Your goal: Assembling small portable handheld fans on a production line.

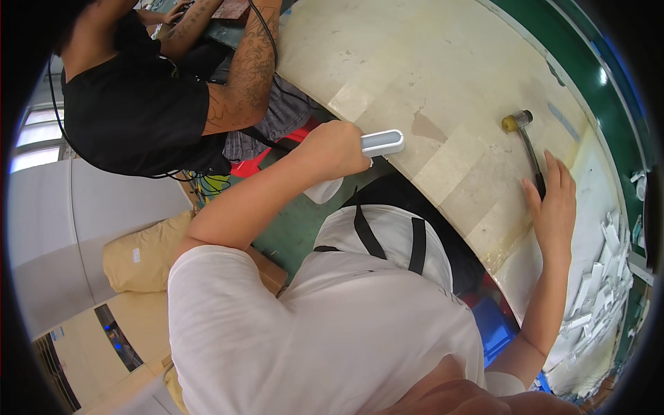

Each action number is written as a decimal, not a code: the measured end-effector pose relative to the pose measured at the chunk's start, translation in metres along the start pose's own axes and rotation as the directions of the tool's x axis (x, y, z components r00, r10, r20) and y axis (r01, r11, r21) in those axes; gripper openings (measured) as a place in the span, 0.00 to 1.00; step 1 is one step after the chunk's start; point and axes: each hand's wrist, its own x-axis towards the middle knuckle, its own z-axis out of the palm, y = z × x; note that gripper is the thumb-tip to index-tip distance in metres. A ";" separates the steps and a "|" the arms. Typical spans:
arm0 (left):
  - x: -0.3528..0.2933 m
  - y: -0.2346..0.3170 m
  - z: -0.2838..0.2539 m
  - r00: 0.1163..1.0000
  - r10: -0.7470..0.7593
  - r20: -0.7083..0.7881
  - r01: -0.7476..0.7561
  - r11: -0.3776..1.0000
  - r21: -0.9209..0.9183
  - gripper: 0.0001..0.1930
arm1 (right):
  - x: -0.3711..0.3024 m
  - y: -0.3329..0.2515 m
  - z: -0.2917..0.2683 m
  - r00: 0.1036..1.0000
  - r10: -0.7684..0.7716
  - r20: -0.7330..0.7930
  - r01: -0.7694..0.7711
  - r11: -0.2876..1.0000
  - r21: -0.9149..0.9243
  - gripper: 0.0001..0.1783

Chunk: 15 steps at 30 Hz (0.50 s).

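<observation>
1. While the pale table (443,162) is spanning the upper right on a slant, its top is showing worn spots and lighter patches; green floor (294,232) is showing past its near edge.
2. Green framing (598,72) is bordering the table's right side; a window (39,138) is showing at far left.
3. Left hand: fist (334,151) is gripping a white part (391,142), whose rounded, grey-inset end is projecting rightward at the table edge. The fist is hiding the rest.
4. Right hand (555,207): fingers are extending, thumb is standing apart, the hammer's (529,146) black handle end is lying between them. Cannot tell whether the hand is closing on it.
5. Hammer is lying on the table, yellow head pointing away from the hand.
6. White pieces (588,294) are lying heaped right of the right forearm.
7. Co-worker (138,111) in black is occupying the upper left, body and arms partly blocking the view there.
8. Brown bag (145,257) is standing at left; a blue bin (494,328) is sitting below the table edge.
</observation>
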 end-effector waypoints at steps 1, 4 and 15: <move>0.005 0.000 0.001 1.000 0.006 0.029 -0.007 1.000 0.015 0.14 | -0.009 0.013 0.004 0.995 0.049 0.087 -0.044 0.998 -0.055 0.24; 0.010 0.001 0.003 0.998 0.017 0.054 -0.018 1.000 0.021 0.14 | -0.006 0.017 0.005 0.956 0.214 0.200 -0.197 0.975 -0.099 0.22; 0.001 0.012 0.000 0.999 -0.009 0.032 0.008 0.999 0.035 0.12 | 0.003 -0.090 -0.015 0.902 -0.241 0.359 -0.119 0.660 0.742 0.18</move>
